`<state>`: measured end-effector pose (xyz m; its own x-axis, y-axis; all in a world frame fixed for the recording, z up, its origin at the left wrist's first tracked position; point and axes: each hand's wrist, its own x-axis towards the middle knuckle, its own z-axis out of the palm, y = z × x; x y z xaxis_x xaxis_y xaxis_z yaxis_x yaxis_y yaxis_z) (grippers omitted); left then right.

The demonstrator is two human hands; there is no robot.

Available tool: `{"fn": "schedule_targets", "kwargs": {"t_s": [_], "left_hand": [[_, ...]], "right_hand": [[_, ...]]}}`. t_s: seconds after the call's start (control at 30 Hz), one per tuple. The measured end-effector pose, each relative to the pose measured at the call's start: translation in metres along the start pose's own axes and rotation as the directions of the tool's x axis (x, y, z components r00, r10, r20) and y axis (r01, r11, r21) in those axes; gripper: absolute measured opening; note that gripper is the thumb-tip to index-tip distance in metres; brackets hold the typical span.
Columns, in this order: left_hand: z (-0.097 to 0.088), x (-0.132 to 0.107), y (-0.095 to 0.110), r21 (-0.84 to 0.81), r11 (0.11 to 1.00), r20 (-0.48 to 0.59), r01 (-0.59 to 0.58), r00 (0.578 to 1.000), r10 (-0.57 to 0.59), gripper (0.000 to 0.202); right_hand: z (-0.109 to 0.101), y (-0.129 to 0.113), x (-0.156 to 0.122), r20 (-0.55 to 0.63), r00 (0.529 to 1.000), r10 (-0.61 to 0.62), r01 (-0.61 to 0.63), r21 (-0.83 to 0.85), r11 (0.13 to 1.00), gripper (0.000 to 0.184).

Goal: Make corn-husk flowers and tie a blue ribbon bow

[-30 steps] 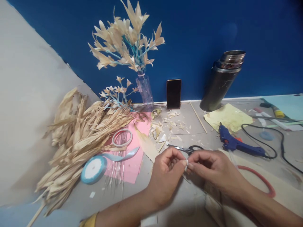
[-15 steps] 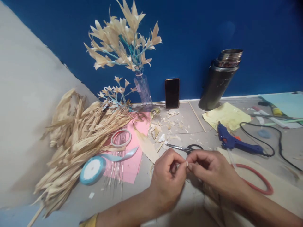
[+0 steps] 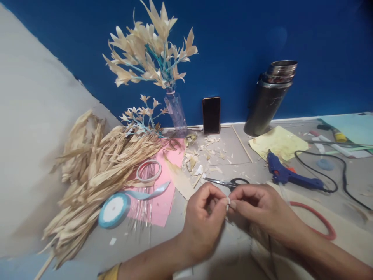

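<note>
The white scrap [image 3: 228, 202], seemingly light, soft and best held by its edges, is pinched by left hand [image 3: 203, 221] and right hand [image 3: 260, 204].

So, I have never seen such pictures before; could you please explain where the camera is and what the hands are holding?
No machine works here: a camera worn on a person's head looks forward and down at their bare hands. The left hand and right hand pinch a small white piece between their fingertips. On the table lie dry leaves, a ribbon roll, scissors and a glue gun. By the blue wall are a phone and a flask.
</note>
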<state>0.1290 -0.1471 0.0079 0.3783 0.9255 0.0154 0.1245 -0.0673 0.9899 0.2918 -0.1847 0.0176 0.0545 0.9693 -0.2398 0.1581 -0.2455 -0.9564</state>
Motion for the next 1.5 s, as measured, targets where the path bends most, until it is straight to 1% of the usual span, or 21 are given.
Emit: {"fn": "schedule_targets", "kwargs": {"t_s": [0.1, 0.17, 0.33, 0.57, 0.67, 0.83, 0.97, 1.17, 1.27, 1.33, 1.4, 1.47, 1.5], "left_hand": [[-0.0009, -0.0007, -0.0016, 0.087, 0.991, -0.017, -0.098, 0.995, 0.100, 0.011], [-0.0013, -0.0010, -0.0020, 0.129, 0.982, -0.020, -0.137, 0.990, 0.141, 0.012], [-0.0016, -0.0009, -0.0014, 0.161, 0.972, 0.014, -0.170, 0.985, 0.170, 0.013], [-0.0009, -0.0004, -0.0010, 0.209, 0.942, -0.010, -0.262, 0.963, 0.270, 0.015], [-0.0017, -0.0004, -0.0015, 0.234, 0.926, -0.002, -0.295, 0.953, 0.304, 0.015], [-0.0026, -0.0011, -0.0017, 0.254, 0.914, 0.016, -0.316, 0.946, 0.323, 0.016], [-0.0024, -0.0008, -0.0023, 0.251, 0.911, 0.022, -0.328, 0.943, 0.333, 0.017], [-0.0027, -0.0002, -0.0030, 0.236, 0.916, 0.030, -0.324, 0.945, 0.326, 0.016], [-0.0026, -0.0006, -0.0017, 0.224, 0.927, 0.033, -0.301, 0.953, 0.302, 0.015], [-0.0024, -0.0007, -0.0005, 0.203, 0.949, 0.031, -0.240, 0.971, 0.239, 0.014], [-0.0023, -0.0005, 0.0006, 0.169, 0.976, 0.034, -0.141, 0.990, 0.137, 0.013], [-0.0021, 0.0001, 0.0012, 0.134, 0.989, 0.045, -0.060, 0.998, 0.054, 0.011], [-0.0021, 0.0004, 0.0014, 0.123, 0.992, 0.050, -0.040, 0.998, 0.034, 0.011]], "right_hand": [[0.0004, -0.0011, 0.0003, -0.001, 1.000, 0.001, -0.001, 0.026, 1.000, 0.020], [0.0001, -0.0015, 0.0004, 0.015, 1.000, 0.002, -0.003, 0.037, 0.999, 0.019], [-0.0014, -0.0007, 0.0008, 0.036, 0.999, 0.008, -0.009, 0.032, 0.999, 0.018], [-0.0019, -0.0019, 0.0002, 0.036, 0.999, 0.017, -0.018, 0.024, 1.000, 0.017], [-0.0022, -0.0038, 0.0002, 0.039, 0.999, 0.013, -0.014, 0.023, 1.000, 0.017], [-0.0048, -0.0035, 0.0012, 0.069, 0.998, 0.007, -0.009, 0.026, 1.000, 0.017], [-0.0062, -0.0034, 0.0017, 0.092, 0.995, 0.029, -0.031, 0.023, 0.999, 0.017], [-0.0056, -0.0060, 0.0015, 0.095, 0.994, 0.045, -0.048, 0.028, 0.998, 0.016], [-0.0054, -0.0059, 0.0014, 0.091, 0.995, 0.048, -0.050, 0.024, 0.998, 0.016], [-0.0056, -0.0055, 0.0014, 0.091, 0.995, 0.051, -0.053, 0.021, 0.998, 0.016], [-0.0058, -0.0052, 0.0013, 0.090, 0.994, 0.057, -0.060, 0.024, 0.998, 0.016], [-0.0060, -0.0052, 0.0013, 0.091, 0.994, 0.059, -0.063, 0.035, 0.997, 0.015], [-0.0060, -0.0052, 0.0014, 0.093, 0.994, 0.059, -0.063, 0.039, 0.997, 0.015]]}}
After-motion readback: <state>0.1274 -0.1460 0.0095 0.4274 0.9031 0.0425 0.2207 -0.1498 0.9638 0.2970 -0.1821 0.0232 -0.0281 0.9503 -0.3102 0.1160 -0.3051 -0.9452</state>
